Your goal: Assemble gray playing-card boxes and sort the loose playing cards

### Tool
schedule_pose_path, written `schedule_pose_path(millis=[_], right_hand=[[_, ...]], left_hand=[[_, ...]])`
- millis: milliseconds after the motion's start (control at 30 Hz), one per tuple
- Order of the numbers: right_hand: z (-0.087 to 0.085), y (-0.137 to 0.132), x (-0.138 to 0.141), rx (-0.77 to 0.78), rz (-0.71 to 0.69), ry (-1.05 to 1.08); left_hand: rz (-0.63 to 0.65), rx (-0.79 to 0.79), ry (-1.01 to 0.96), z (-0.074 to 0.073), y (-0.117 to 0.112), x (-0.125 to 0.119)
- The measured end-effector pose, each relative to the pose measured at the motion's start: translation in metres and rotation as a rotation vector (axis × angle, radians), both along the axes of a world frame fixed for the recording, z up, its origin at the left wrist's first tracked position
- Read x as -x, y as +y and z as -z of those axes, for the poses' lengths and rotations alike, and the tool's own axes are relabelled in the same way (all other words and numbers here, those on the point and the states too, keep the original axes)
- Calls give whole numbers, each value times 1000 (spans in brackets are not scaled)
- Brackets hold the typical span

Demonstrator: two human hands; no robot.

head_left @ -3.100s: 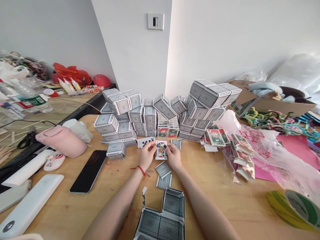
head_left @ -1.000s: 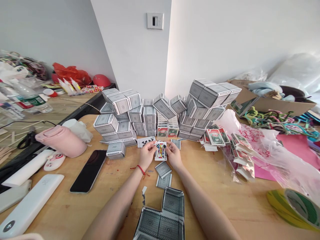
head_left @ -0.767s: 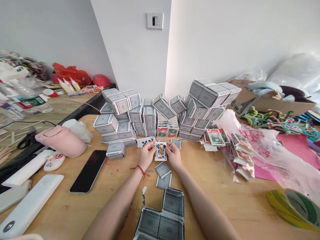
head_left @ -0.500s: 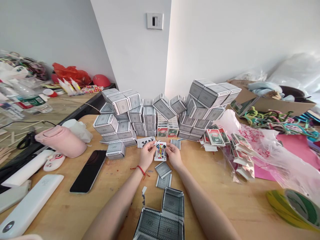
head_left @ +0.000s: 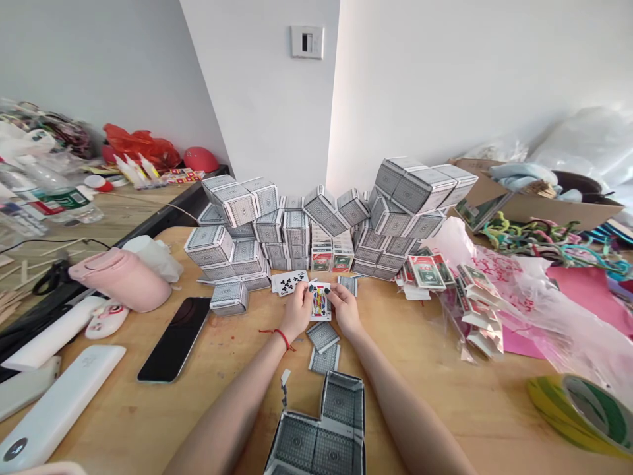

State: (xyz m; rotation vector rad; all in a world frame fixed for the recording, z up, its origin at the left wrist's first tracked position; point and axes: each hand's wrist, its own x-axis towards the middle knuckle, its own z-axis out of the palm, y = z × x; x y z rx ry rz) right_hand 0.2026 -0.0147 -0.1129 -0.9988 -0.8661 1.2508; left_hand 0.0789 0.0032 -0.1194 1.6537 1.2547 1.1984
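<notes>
Since half a second ago the left hand (head_left: pixel 297 311) has slid a little rightward, uncovering more of the clubs card (head_left: pixel 289 282) lying face up on the wooden table (head_left: pixel 494 409). Far left lie a white power bank (head_left: pixel 54 402), a pink bottle (head_left: pixel 121 277) and a dark phone (head_left: pixel 174 338). The left hand pinches the left edge of a face card (head_left: pixel 320 301), held face up just in front of the stacked card boxes (head_left: pixel 297 227). The right hand (head_left: pixel 345 310) pinches its right edge. Two face-down cards (head_left: pixel 322 335) lie just below the hands. Bagged card packs (head_left: pixel 475 290) lie further right.
</notes>
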Motion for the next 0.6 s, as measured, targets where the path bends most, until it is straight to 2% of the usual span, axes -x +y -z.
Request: schedule_pose_path(millis=[233,600], right_hand=[[-1,0,0,23,2,-6],[0,0,4,36,-30,85]], left_hand=[[109,119,-145,2,-1,1],[112,128,-246,-1,-1,0]])
